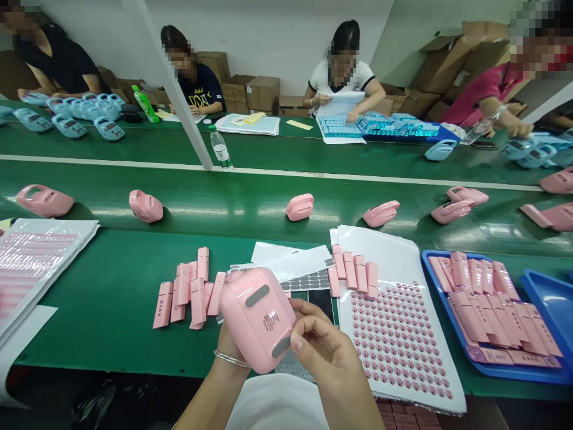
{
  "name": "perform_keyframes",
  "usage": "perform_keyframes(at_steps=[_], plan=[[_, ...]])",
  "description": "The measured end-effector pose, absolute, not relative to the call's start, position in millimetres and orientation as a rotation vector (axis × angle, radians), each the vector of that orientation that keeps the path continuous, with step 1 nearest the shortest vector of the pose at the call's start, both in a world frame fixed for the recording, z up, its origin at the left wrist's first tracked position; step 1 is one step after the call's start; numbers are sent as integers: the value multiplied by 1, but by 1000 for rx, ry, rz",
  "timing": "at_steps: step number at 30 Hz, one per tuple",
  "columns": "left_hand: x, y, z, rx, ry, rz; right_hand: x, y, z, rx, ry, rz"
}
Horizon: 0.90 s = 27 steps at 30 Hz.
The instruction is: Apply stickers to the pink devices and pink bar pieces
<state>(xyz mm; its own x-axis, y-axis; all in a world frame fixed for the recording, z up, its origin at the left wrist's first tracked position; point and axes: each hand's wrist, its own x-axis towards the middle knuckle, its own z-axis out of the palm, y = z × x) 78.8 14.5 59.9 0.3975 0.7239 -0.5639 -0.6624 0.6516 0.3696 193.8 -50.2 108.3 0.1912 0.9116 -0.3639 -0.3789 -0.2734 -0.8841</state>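
My left hand (229, 339), with a bracelet at the wrist, is mostly hidden behind a rounded pink plastic housing (255, 316) and holds it up, tilted. Its underside faces me, showing small printed text, one grey oval pad (258, 295) near the top and another grey oval pad (282, 346) near the lower right edge. There, the thumb and index finger of my right hand (320, 343) are pinched together at the lower pad. Behind the housing lie white sheets of grey oval pads (313, 280) and several small pink plastic parts (197, 298).
A sheet of round pink stickers (398, 340) lies to the right, beside a blue tray (514, 373) of pink parts. Pink housings (299, 207) stand along the green conveyor belt (224, 203). More sheets (36, 257) lie left. Several co-workers sit opposite, near light-blue housings (110, 128).
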Motion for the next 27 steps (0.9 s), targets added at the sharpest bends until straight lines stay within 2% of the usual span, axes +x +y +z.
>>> perform_keyframes(at_steps=[6, 14, 21, 27], plan=[[83, 13, 65, 153, 863, 1016, 192, -51, 109, -1345, -616, 1330], [78, 12, 64, 135, 884, 947, 189, -50, 101, -1305, -665, 1210], [83, 13, 68, 129, 743, 923, 184, -43, 102, -949, -502, 1574], [85, 15, 71, 111, 695, 883, 180, -46, 95, -931, -455, 1605]])
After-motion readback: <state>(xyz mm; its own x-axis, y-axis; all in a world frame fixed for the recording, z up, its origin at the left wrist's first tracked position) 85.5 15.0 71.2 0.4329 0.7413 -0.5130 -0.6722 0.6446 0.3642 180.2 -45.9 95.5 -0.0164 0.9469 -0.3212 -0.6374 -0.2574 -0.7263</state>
